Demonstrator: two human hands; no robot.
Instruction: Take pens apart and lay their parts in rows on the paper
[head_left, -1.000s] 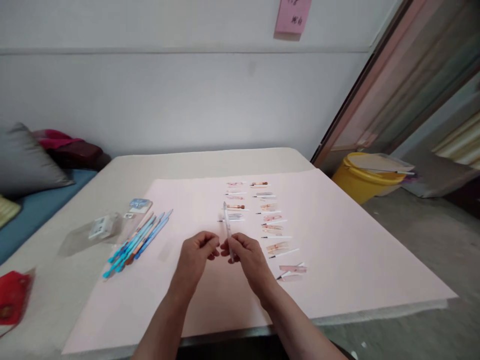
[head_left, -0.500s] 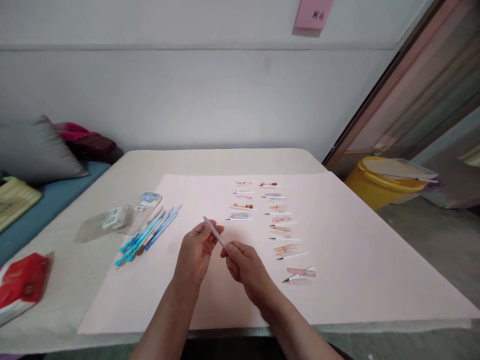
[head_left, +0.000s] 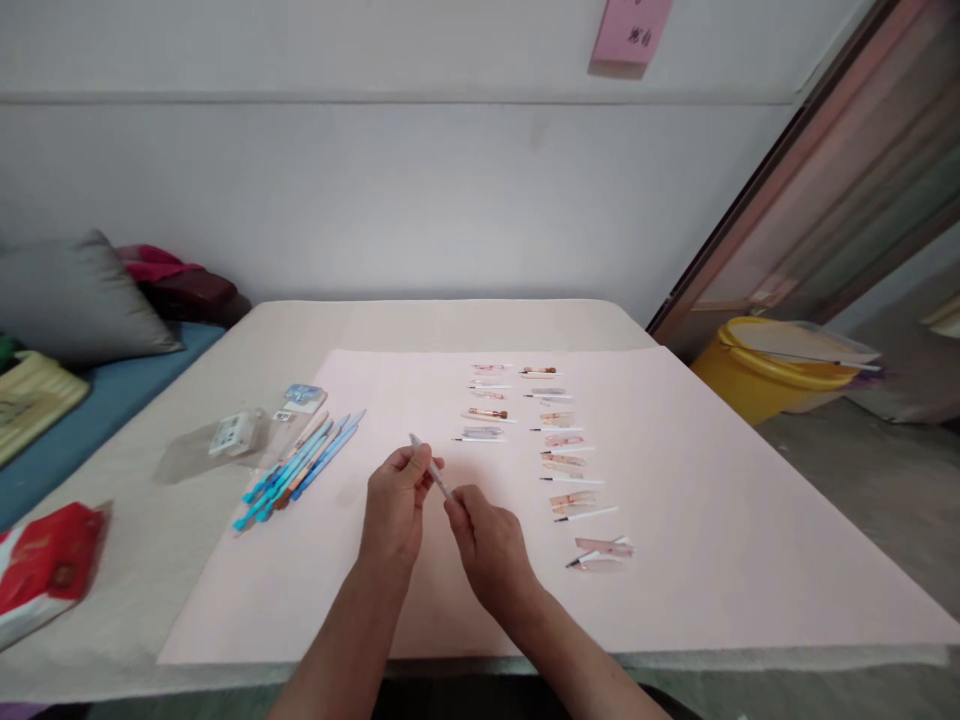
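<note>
A pale, slim pen (head_left: 439,481) is held slanted above the pink sheet, between my two hands. My left hand (head_left: 399,492) pinches it near its upper end, and my right hand (head_left: 487,540) grips its lower end, which the fingers hide. To the right of my hands, pen parts lie in two columns of small groups. One group near the front has a pinkish barrel (head_left: 604,546) crossed with a white refill with a dark tip. Left of my hands rests a bundle of blue and brown pens (head_left: 300,470).
The pink sheet (head_left: 712,560) covers much of the table. At the left are a clear bag with a white packet (head_left: 238,432), a blue-and-white card (head_left: 304,397) and a red packet (head_left: 56,560). A yellow bucket (head_left: 757,385) stands beyond the right edge.
My right hand has turned over, its back now facing up, while still gripping the pen's lower end. My left hand keeps its pinch, and the view has shifted slightly.
</note>
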